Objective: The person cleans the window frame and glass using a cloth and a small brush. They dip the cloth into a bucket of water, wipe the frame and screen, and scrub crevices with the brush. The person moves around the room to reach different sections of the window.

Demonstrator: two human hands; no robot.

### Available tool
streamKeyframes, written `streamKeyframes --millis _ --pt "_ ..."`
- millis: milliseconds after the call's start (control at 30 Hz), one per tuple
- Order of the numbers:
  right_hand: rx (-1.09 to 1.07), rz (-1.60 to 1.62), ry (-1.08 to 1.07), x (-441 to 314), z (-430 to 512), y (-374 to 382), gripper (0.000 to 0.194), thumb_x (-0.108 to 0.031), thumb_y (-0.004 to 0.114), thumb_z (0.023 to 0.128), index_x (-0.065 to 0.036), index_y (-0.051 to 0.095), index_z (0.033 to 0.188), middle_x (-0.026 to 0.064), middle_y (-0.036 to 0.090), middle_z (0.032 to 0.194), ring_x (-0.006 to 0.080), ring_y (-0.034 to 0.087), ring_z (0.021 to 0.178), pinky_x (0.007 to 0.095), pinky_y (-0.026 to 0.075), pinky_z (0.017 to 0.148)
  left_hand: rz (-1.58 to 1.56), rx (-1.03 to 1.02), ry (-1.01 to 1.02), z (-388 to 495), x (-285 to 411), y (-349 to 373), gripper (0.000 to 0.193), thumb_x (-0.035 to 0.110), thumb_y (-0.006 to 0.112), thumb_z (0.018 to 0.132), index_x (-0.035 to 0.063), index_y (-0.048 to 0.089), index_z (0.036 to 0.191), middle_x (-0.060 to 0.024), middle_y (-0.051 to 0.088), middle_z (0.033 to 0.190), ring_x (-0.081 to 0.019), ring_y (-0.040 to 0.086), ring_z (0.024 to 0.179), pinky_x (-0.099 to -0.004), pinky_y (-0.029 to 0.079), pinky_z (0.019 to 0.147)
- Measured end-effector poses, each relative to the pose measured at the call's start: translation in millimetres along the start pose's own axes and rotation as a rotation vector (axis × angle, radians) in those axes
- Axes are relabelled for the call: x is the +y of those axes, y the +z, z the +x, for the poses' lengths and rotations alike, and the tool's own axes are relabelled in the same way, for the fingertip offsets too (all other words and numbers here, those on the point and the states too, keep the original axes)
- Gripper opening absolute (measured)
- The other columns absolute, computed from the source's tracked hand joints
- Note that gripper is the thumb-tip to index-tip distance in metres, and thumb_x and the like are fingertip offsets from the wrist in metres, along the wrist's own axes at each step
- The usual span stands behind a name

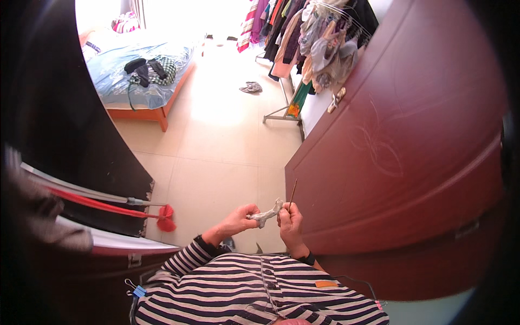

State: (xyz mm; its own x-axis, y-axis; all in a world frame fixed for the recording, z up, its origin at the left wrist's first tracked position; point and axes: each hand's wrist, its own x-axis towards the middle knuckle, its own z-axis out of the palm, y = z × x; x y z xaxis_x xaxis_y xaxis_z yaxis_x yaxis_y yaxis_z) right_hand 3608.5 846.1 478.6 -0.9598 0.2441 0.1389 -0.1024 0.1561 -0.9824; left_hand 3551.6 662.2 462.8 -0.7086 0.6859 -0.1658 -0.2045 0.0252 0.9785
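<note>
My left hand (235, 221) pinches one end of a twisted greyish-white strip (265, 217), perhaps thin plastic film. The far end of this strip curls upward and reaches the fingers of my right hand (291, 227). Between right thumb and fingers I grip a thin brown stick (293, 194), which points up and away from me. Whether the right fingers also hold the strip's end cannot be made out. Both hands are in front of my striped shirt, above the tiled floor.
A dark red door (390, 134) with a handle (336, 100) stands at the right. Clothes (286, 40) hang on a metal rack behind it. A bed (118, 91) is at the far left. Poles with a red head (165, 218) lean nearer, and a crumpled cloth (251, 87) lies on the floor.
</note>
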Motion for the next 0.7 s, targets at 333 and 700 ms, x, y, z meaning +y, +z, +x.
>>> streamKeyframes --millis 333,700 --pt "0.12 -0.042 0.193 29 241 33 0.018 -0.016 0.059 0.091 -0.001 0.057 0.081 -0.0036 0.049 0.065 0.0031 0.042 0.062 0.0222 0.036 0.052 -0.193 0.017 0.017 212 65 -134 0.023 0.02 0.059 0.092 0.0025 0.059 0.107 0.002 0.06 0.091 -0.007 0.054 0.085 -0.0241 0.044 0.076" --pt "-0.432 -0.034 -0.007 35 581 138 0.024 -0.025 0.064 0.088 -0.002 0.06 0.09 0.0103 0.058 0.065 0.0157 0.056 0.059 0.03 0.044 0.056 -0.294 0.402 0.106 394 153 -344 0.021 0.018 0.052 0.096 0.001 0.065 0.098 0.0018 0.057 0.087 -0.007 0.055 0.079 -0.0217 0.046 0.071"
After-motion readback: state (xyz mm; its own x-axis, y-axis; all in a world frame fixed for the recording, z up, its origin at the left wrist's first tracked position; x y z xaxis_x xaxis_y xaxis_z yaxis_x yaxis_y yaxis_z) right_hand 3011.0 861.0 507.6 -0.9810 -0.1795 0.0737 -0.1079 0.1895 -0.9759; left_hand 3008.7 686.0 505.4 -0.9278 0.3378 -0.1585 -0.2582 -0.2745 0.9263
